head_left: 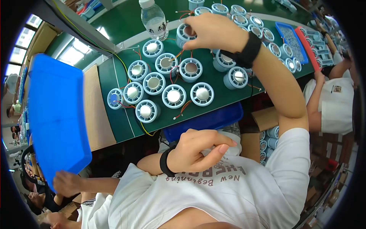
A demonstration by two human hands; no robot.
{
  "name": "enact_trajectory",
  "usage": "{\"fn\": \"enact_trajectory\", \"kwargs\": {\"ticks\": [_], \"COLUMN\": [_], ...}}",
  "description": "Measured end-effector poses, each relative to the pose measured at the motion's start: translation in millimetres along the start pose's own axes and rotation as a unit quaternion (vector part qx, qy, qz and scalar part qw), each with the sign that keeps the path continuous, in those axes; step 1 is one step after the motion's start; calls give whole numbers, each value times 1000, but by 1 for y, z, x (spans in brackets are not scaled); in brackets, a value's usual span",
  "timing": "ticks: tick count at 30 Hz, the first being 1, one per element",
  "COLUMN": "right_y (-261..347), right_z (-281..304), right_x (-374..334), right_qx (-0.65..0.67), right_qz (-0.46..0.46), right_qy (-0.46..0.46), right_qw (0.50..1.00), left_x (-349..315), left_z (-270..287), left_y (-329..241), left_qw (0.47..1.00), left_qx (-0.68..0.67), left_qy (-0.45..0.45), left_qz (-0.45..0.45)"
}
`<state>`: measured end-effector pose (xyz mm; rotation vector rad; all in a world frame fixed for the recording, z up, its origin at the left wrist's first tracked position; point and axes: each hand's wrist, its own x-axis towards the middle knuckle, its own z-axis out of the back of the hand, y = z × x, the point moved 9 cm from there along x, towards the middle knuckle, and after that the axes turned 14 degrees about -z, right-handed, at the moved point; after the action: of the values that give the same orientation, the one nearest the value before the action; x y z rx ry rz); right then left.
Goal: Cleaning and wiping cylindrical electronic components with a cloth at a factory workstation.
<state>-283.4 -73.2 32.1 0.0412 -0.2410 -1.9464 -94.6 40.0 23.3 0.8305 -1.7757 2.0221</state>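
My right hand (217, 32) reaches across to the far side of the green table (126, 122). Its thumb and fingers are closed around the rim of a light-blue round housing (184, 37) with a metal disc in its middle. In front of my chest is my left hand (196, 150), fingers curled in and nothing visible in them. Several similar housings (174, 95) with silver discs stand on the table between my hands, thin red wires (183, 109) trailing from some of them.
A clear bottle (154, 21) with a white cap stands beyond the housings. More housings (255, 30) and a blue tray (291, 42) of small parts lie to the right. At left another person's hand (66, 183) holds a large blue bin (57, 114). Someone else sits at right.
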Motion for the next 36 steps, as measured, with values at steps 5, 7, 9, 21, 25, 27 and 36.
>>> {"fn": "enact_trajectory", "kwargs": {"ticks": [5, 7, 9, 21, 25, 27, 36], "right_y": [-3, 0, 6, -195, -191, -207, -152], "right_z": [-67, -73, -57, -37, -52, -25, 91], "right_x": [28, 32, 22, 175, 181, 169, 78], "right_qx": [-27, -18, 17, -117, -111, -86, 52], "right_qz": [-3, 20, 41, -80, -139, -175, -115], "right_qy": [182, 217, 211, -20, 88, 25, -194], "right_qw": [983, 976, 977, 990, 980, 981, 973], "left_x": [3, 3, 2, 9, 3, 3, -6], "left_z": [5, 9, 11, 20, 25, 23, 11], "left_y": [6, 13, 20, 45, 48, 48, 43], "left_qw": [1000, 1000, 999, 997, 995, 995, 987], "left_qx": [-5, -7, -13, -24, -5, 0, -88], "left_qy": [-12, -21, -32, -35, -56, -61, -61], "left_qz": [7, 8, 19, 63, 81, 80, 121]}}
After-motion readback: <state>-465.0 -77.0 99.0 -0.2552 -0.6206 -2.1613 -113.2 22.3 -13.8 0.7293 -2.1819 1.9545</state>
